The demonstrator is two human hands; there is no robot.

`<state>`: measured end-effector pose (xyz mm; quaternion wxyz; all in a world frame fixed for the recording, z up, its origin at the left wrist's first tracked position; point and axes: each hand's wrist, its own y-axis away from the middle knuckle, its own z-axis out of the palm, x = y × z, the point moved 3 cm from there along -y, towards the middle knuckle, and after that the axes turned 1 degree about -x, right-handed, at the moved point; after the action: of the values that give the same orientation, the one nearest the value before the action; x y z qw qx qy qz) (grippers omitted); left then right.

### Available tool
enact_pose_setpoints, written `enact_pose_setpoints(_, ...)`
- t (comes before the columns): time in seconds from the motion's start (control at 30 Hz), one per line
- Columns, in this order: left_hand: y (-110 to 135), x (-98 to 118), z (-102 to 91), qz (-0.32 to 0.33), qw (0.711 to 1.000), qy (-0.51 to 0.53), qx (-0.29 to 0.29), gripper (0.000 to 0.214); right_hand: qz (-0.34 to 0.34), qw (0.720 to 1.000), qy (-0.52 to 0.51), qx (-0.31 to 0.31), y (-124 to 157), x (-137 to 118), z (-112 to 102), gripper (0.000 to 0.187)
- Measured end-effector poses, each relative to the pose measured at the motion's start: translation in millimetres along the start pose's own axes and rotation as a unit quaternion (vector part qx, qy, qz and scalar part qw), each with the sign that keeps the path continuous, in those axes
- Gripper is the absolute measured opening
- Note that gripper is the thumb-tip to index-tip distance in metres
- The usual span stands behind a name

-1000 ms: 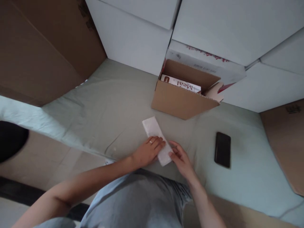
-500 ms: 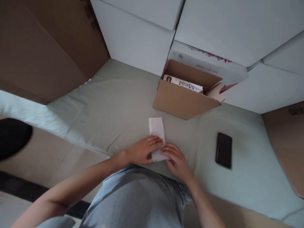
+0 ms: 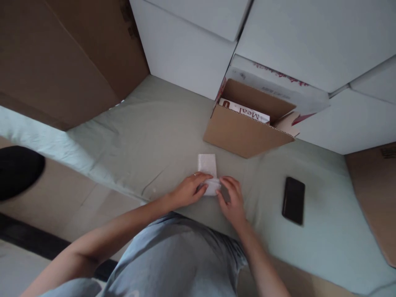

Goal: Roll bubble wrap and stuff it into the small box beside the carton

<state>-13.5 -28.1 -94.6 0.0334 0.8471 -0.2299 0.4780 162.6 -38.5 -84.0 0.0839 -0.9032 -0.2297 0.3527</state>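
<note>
A small strip of white bubble wrap (image 3: 207, 164) lies on the pale green sheet in front of me, its near end folded over on itself. My left hand (image 3: 190, 189) grips the left side of the fold between thumb and fingers. On the right side, my right hand (image 3: 230, 197) pinches the fold's edge with thumb and fingertips. The far part of the strip lies flat beyond my fingers. Whether anything is inside the fold cannot be seen.
An open cardboard box (image 3: 249, 132) holding a white box marked "Meal" (image 3: 244, 111) stands beyond my hands against white drawers (image 3: 185, 49). A black phone (image 3: 293, 201) lies to the right. Large brown cartons (image 3: 62, 62) stand at left and far right.
The near end of the bubble wrap has been folded away from me, so the strip looks shorter. Both hands have moved slightly forward with the fold.
</note>
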Motion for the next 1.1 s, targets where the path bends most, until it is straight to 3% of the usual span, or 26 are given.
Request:
enact_pose_setpoints(0.07, -3, -1, -0.6, -0.004, 1.000, 0.010, 0.014, 0.033, -0.060, 0.997, 0.040, 0.006, 4, -4, -3, 0.037)
enact_pose_setpoints(0.17, -7, -2, -1.5, -0.018, 0.999, 0.009, 0.032, 0.031, -0.114, 0.989, 0.083, -0.034, 8, -6, -1, 0.039)
enact_pose_setpoints(0.33, -13, -3, 0.4, -0.031, 0.998, -0.019, 0.060, 0.035, -0.095, 0.978, 0.123, -0.137, 2, -1, 12, 0.045)
enact_pose_setpoints(0.47, -18, -9, 1.3, -0.040, 0.996, 0.002, 0.078, 0.044, -0.088, 0.976, 0.130, -0.148, -7, 2, 19, 0.051)
enact_pose_setpoints(0.6, -18, -8, -9.1, -0.032, 0.996, 0.028, 0.076, 0.037, -0.095, 0.978, 0.115, -0.147, -16, 2, 18, 0.051)
enact_pose_setpoints(0.7, -8, 2, -18.5, 0.017, 0.999, -0.002, 0.034, 0.033, -0.091, 0.978, 0.097, -0.158, -21, 0, 9, 0.049)
enact_pose_setpoints(0.83, 12, 10, -14.2, 0.071, 0.992, -0.088, -0.061, 0.048, -0.075, 0.976, 0.065, -0.196, -21, -6, -6, 0.048)
enact_pose_setpoints(0.97, 21, 6, -3.5, 0.032, 0.994, -0.089, -0.058, 0.039, -0.052, 0.977, 0.011, -0.208, -17, -6, -12, 0.049)
enact_pose_setpoints(1.1, 11, -1, -3.3, -0.049, 0.998, -0.040, 0.007, 0.046, -0.039, 0.990, 0.011, -0.135, -18, -1, -10, 0.044)
